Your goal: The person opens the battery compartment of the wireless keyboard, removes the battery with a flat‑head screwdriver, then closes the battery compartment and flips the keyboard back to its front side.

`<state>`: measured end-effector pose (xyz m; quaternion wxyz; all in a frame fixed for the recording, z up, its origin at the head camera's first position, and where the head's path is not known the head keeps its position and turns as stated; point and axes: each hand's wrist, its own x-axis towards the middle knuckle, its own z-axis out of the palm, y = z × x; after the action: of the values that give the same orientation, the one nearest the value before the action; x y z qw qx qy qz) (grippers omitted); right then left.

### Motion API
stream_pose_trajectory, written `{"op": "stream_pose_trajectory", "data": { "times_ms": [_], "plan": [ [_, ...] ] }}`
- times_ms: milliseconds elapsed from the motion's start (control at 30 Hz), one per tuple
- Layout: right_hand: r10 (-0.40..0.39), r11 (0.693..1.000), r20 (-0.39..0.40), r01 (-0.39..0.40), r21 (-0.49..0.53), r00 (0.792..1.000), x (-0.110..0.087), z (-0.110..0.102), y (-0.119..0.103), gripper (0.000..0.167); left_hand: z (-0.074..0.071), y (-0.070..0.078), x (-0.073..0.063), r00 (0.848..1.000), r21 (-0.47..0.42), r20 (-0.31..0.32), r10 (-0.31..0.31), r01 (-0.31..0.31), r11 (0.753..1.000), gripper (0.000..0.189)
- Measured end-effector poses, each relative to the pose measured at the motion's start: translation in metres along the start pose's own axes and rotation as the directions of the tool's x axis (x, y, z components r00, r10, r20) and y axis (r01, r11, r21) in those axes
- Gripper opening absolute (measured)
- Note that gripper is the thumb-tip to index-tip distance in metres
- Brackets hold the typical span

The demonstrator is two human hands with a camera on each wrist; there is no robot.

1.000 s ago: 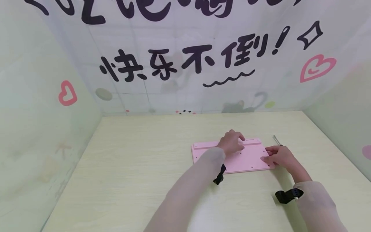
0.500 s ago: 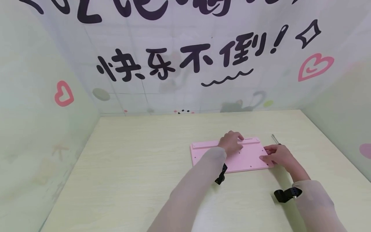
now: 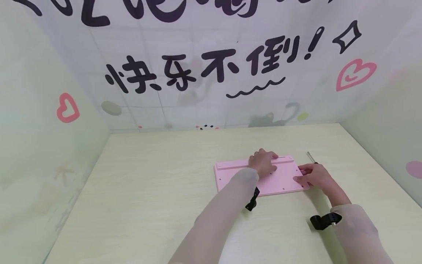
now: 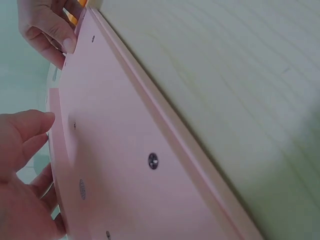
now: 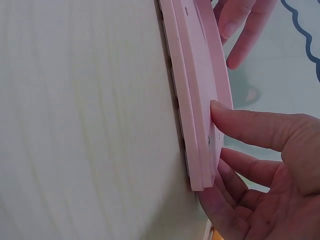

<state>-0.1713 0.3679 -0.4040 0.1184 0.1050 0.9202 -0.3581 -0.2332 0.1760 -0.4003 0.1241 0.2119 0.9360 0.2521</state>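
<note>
A pink keyboard (image 3: 280, 179) lies face down on the table, its screw-dotted underside up. In the right wrist view, dark key edges show under the keyboard (image 5: 192, 100). My right hand (image 3: 315, 178) grips its right end, thumb (image 5: 250, 125) on the underside and fingers curled at the edge. My left hand (image 3: 262, 164) rests by the raised ridge along the far edge. In the left wrist view, the left hand's (image 4: 22, 170) loosely bent fingers are at that ridge; how firmly they touch is unclear. Several screw heads show, one screw (image 4: 153, 161) close up.
Beyond the right hand lies a thin metal rod (image 3: 310, 157) with a dark part, resembling a screwdriver; the hand hides the rest. A bit of orange (image 5: 216, 234) shows beside the right hand. The pale wood table (image 3: 148, 190) meets printed cloth walls (image 3: 184, 110) at back and sides.
The whole head view shifts slightly left. Both hands and the keyboard keep nearly the same places relative to each other.
</note>
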Motion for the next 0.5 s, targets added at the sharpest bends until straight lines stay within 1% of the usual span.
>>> {"op": "stream_pose_trajectory", "data": {
  "times_ms": [133, 300, 500],
  "plan": [
    [0.007, 1.0, -0.002, -0.007, 0.015, 1.0, -0.0005, -0.0003, -0.0027, 0.064, -0.0033, 0.0027, -0.0023, 1.0, 0.032, 0.011, -0.002, 0.001, 0.999, 0.041],
    [0.008, 1.0, -0.001, -0.008, 0.027, 1.0, -0.0009, -0.0003, -0.0046, 0.064, -0.0026, 0.0027, -0.0008, 1.0, 0.064, 0.014, -0.001, 0.0, 0.998, 0.042],
    [0.019, 1.0, -0.003, -0.019, 0.015, 1.0, -0.0014, -0.0007, -0.0041, 0.064, 0.0003, 0.002, 0.002, 0.999, 0.069, 0.029, 0.016, -0.018, 0.997, 0.043]
  ]
}}
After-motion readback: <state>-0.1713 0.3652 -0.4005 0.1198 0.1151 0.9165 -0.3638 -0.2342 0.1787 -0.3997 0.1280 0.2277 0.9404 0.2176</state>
